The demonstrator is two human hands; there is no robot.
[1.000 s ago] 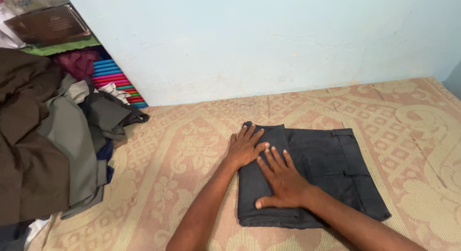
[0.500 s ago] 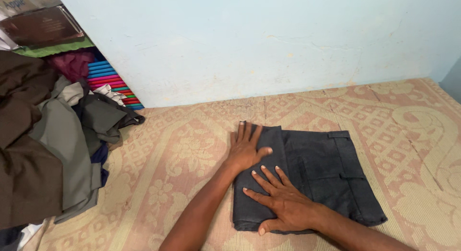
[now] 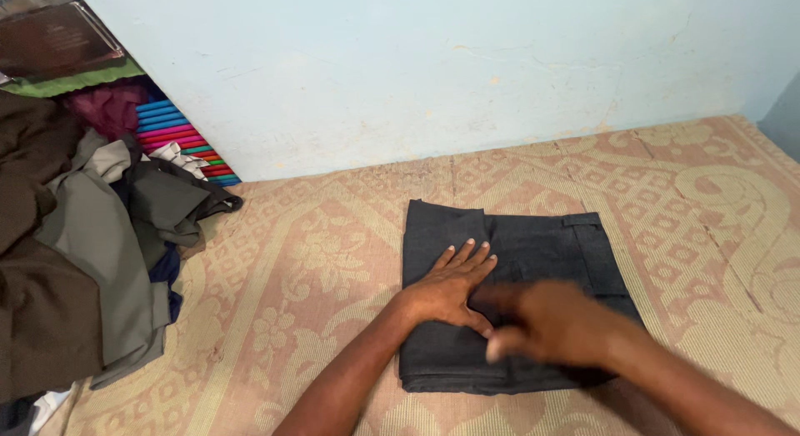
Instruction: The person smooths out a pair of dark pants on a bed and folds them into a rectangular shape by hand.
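Observation:
A dark grey pair of trousers (image 3: 542, 244) lies folded into a rectangle on the patterned mat (image 3: 300, 269). My left hand (image 3: 452, 286) rests flat on the folded cloth's left half, fingers spread and pointing to the far right. My right hand (image 3: 546, 319) is blurred with motion just to the right of it, over the near middle of the trousers, with its thumb pointing left. Neither hand grips the cloth.
A heap of brown, grey and dark clothes (image 3: 75, 236) is piled at the left. Behind it stand striped coloured mats (image 3: 179, 140) and a shelf with a brown box (image 3: 50, 40). A pale blue wall (image 3: 433, 69) runs along the far edge of the mat.
My left hand has slid from the trousers' far left corner toward the near middle. My right hand has lifted off the near left part and swung to the right, now blurred.

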